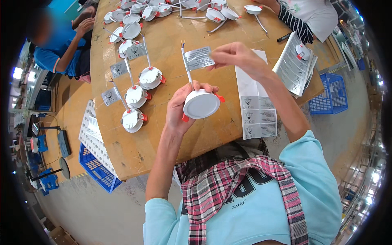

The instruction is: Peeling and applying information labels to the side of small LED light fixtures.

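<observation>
Pink-and-black checked cloth (216, 179) is nearest, over the light-blue shirt (249, 216). Above the near tabletop (196, 145), the white round lamp (202, 105) is in the left hand (179, 107), whose fingers are clamped at its far rim. Farther and to the right, the right hand (241, 59) has fingers pinched together on the silver label (199, 59) beside the cable (187, 72).
</observation>
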A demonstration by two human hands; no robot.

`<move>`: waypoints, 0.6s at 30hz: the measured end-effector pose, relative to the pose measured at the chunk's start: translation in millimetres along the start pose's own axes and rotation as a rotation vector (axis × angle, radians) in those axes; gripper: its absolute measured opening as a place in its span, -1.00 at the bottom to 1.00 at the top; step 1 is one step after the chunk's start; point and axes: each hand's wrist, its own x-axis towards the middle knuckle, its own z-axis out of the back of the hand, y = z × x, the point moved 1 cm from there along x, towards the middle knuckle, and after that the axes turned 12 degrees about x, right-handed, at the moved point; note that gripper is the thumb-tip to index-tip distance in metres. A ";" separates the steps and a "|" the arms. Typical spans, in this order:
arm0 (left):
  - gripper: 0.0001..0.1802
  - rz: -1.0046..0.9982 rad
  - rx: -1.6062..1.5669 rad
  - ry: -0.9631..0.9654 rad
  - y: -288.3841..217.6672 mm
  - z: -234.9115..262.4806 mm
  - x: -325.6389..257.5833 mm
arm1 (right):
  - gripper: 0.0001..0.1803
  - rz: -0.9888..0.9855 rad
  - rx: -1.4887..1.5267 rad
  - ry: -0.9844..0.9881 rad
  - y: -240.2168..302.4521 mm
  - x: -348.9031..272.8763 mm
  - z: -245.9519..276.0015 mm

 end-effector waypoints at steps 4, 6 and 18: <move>-0.76 0.003 0.062 -0.069 1.0 -2.8 -3.7 | -0.69 0.003 -0.088 0.169 -0.8 -0.1 -11.3; -0.74 0.019 0.238 -0.123 -4.7 -6.5 -5.9 | -0.70 -0.003 -0.078 0.202 -7.6 1.1 -7.1; -0.67 -0.357 2.028 -0.887 -44.9 25.1 -49.3 | -0.70 0.162 -0.233 -0.072 -32.1 17.5 31.3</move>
